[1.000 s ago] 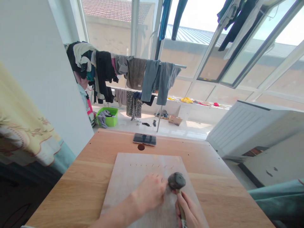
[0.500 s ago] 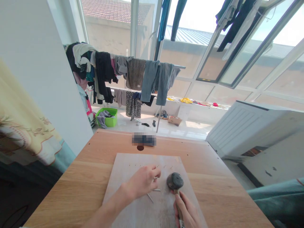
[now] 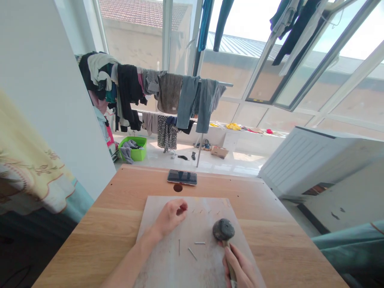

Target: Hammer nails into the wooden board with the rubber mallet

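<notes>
A pale wooden board lies on the wooden table. My right hand grips the handle of a hammer, its dark head resting on the board. My left hand rests on the board's far left part with fingers pinched together, apparently on a nail too small to make out. Three loose nails lie on the board between my hands. A row of small nails stands along the board's far edge.
A phone lies at the table's far edge beside a round hole. Beyond stand a clothes rack full of laundry, a green basket and open windows. A white wall is left, a white cabinet right.
My left hand has moved away from the hammer head, up and left to the board's far edge, uncovering three loose nails. The hammer and my right hand stay almost still.
</notes>
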